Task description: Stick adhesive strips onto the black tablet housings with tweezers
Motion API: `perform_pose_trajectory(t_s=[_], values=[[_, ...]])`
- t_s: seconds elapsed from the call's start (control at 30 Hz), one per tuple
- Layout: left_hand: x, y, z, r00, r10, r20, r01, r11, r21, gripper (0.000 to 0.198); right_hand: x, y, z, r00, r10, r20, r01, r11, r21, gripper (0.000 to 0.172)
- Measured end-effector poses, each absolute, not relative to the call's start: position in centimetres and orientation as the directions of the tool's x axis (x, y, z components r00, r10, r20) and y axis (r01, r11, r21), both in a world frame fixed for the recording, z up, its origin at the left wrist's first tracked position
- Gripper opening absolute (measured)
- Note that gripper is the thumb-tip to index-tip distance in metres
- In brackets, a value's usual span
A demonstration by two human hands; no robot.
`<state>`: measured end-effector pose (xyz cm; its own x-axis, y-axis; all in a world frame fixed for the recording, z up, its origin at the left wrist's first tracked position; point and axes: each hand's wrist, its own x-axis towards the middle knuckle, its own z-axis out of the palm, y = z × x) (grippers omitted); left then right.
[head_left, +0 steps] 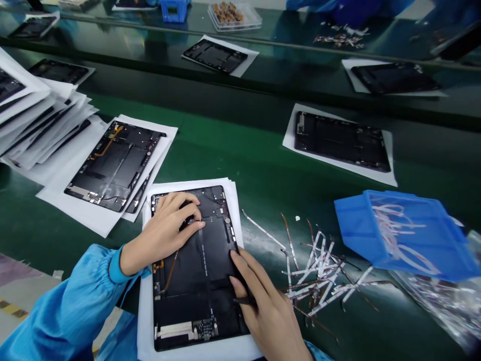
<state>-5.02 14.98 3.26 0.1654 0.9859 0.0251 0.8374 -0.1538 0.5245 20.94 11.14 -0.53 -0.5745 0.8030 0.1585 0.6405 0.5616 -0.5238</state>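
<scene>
1. The black tablet back panel (199, 281) lies flat on a white paper sheet (233, 215), right in front of us, on the green work bench (259, 150). Its long side points away from us.
2. Our left hand (161, 233) sits on the top part of the panel. Its fingers (184, 200) are bent and press down. We cannot tell if they grip anything small under them.
3. Our right hand (266, 306) is at the right edge of the panel, near the bottom. Its fingers (244, 265) are closed on a thin black tool (242, 301), and the tool is close to the panel's edge.
4. A blue sleeve (67, 316) covers our left arm.
5. To the right of the panel lies a messy heap of thin white and brown strips (319, 276). Just past it, a blue plastic bin (406, 240) leans over with more strips in it, and a clear plastic bag (439, 301) lies beside it.
6. To the left, another black panel (112, 165) lies on paper next to a tall stack of papers and panels (41, 115). More black panels (341, 143) lie on paper farther away.
</scene>
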Motion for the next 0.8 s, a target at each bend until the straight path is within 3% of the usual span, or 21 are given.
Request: perform_pose_trajectory(t_s=[0.8], values=[[-5.02, 14.96, 3.06, 0.175, 0.984, 0.02, 0.848, -0.161, 0.504, 0.009, 20.94, 11.02, -0.56, -0.573, 0.805, 0.154, 0.642, 0.558, -0.526, 0.053]])
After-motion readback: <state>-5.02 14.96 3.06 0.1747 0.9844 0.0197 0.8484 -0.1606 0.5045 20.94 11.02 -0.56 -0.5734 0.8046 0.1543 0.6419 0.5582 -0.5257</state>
